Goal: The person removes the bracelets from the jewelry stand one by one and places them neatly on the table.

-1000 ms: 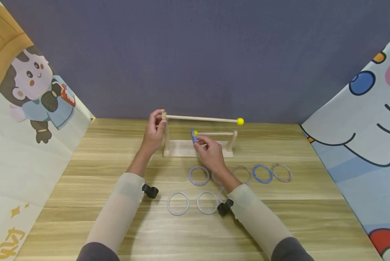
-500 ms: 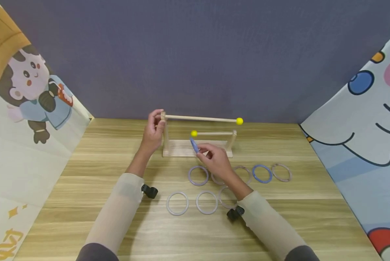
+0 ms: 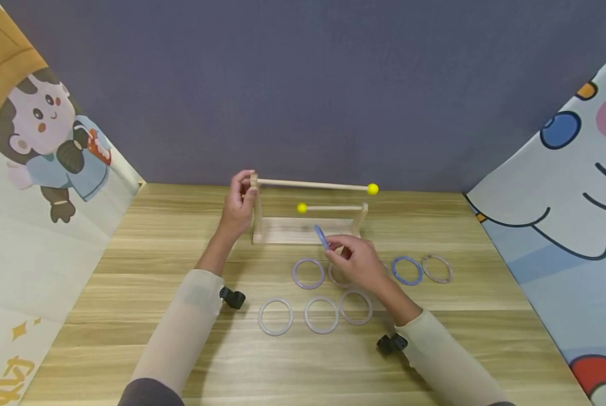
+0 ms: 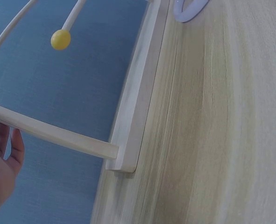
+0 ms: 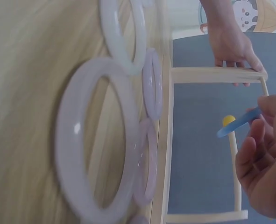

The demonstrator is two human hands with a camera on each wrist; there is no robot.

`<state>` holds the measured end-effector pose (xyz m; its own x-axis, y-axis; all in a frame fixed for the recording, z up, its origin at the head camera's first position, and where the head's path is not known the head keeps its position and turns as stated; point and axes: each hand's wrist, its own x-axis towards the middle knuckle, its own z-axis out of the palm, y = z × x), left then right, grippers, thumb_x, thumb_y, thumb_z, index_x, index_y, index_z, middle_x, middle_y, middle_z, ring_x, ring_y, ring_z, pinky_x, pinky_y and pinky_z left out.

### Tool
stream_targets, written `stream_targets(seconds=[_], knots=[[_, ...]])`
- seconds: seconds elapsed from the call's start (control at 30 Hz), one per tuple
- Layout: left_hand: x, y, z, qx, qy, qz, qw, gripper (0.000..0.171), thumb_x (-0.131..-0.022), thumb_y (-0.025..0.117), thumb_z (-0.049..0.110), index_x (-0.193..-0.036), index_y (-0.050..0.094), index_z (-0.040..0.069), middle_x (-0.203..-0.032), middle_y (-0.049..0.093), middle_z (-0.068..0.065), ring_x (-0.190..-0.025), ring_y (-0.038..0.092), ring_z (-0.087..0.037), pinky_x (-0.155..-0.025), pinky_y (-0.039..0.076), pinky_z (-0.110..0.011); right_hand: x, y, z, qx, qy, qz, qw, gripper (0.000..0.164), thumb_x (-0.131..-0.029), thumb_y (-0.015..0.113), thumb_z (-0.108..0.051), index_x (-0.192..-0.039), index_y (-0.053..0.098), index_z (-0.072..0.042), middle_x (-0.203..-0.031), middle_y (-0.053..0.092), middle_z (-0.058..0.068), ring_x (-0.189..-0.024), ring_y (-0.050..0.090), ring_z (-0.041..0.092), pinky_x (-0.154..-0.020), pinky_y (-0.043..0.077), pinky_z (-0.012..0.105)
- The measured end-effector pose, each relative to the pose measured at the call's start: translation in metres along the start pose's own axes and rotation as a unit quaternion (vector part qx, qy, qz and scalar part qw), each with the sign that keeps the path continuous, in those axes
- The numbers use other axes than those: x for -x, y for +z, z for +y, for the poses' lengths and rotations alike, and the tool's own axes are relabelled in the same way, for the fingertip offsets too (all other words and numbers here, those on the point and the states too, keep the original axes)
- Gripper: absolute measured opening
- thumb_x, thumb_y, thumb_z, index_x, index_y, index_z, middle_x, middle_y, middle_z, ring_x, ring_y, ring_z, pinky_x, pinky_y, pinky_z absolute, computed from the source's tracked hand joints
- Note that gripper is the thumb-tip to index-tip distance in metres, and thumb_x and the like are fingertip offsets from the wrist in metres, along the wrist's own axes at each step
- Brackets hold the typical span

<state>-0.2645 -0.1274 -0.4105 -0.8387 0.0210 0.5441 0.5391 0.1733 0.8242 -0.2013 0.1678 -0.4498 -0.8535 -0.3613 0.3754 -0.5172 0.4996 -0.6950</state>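
Observation:
A wooden stand (image 3: pixel 303 231) has a tall left post and a shorter right post, each with a rod ending in a yellow ball. My left hand (image 3: pixel 239 206) grips the top of the left post, fingers behind it and thumb in front. In my right hand (image 3: pixel 355 259), thumb and fingers pinch a blue bangle (image 3: pixel 321 237), seen nearly edge-on in front of the stand's base. The right wrist view shows the same blue bangle (image 5: pixel 240 122) between thumb and fingers, overlapping the lower rod. Both rods carry no bangles. Below my right hand lies a purple bangle (image 3: pixel 294 274), partly beside a pinkish one.
Several more bangles lie on the wooden table (image 3: pixel 221 361): a blue one (image 3: pixel 394 270) and a brownish one (image 3: pixel 424 270) at right, and pale ones (image 3: pixel 260 324) in the front row. A dark wall (image 3: pixel 303 90) stands behind the stand.
My right hand has drawn the blue bangle away from the lower rod's yellow ball, down and to the right. The left hand stays on the post.

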Motion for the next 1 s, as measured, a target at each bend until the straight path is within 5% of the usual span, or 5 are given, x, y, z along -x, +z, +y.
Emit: stream_targets(seconds=[0.43,0.7,1.0], knots=[[0.002,0.0,0.004,-0.003,0.006,0.008,0.9999,0.034,-0.104,0.045,-0.005,-0.136,0.04,-0.014,-0.1,0.055,-0.014,-0.08,0.048,-0.006,-0.065,0.043,-0.017,0.03,-0.026,0.015,0.068,-0.053,-0.001,0.996,0.025,-0.084,0.081,-0.003,-0.109,0.077,-0.005,-0.086,0.077,0.007,-0.055,0.046,-0.005,-0.047,0.042,0.015],[0.001,0.0,0.002,0.011,-0.008,0.005,0.9999,0.035,-0.104,0.046,-0.002,-0.137,0.04,-0.012,-0.099,0.054,-0.006,-0.08,0.048,-0.007,-0.066,0.043,-0.018,0.054,-0.047,0.02,0.079,-0.022,-0.025,0.996,0.025,-0.085,0.08,-0.004,-0.11,0.077,-0.005,-0.087,0.076,0.004,-0.056,0.045,-0.006,-0.047,0.042,0.018],[0.002,0.001,0.003,0.007,-0.015,0.01,0.9998,0.035,-0.104,0.047,-0.003,-0.137,0.04,-0.012,-0.101,0.055,-0.014,-0.08,0.048,-0.006,-0.066,0.043,-0.018,0.087,-0.062,0.027,0.132,-0.077,-0.018,0.988,0.028,-0.075,0.085,0.001,-0.102,0.078,-0.004,-0.077,0.072,-0.001,-0.057,0.04,-0.01,-0.047,0.038,0.011]])
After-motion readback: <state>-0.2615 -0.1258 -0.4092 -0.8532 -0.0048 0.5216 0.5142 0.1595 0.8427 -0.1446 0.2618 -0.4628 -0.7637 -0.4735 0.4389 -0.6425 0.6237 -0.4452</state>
